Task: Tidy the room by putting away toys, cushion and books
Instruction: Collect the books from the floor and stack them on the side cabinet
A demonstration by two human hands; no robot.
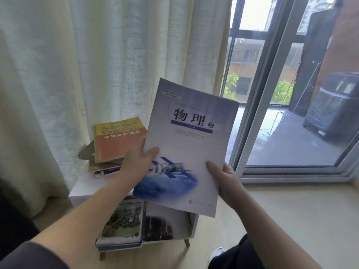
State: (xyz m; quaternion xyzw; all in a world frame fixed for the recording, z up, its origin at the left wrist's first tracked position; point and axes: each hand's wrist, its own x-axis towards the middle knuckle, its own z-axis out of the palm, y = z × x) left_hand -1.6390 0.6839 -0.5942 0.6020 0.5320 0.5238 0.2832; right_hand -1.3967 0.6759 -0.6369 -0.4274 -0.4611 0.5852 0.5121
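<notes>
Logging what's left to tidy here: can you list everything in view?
curtain: one, cream, left
glass door: one, grey-framed, right
cabinet: one, white, by curtain
physics book: one, blue-white, held above cabinet
orange book: one, top of cabinet's pile
books beneath: few, mixed colours, cabinet top
lower books: several, mixed, cabinet's open shelf
left hand: grips physics book's left edge
right hand: grips its lower right edge

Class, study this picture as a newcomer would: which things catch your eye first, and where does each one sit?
The pale blue physics textbook with a spacecraft on its cover fills the centre, gripped by the left hand and right hand. Behind it to the left, an orange and yellow English textbook tops a messy stack on a small white cabinet, in front of a cream curtain.
</notes>
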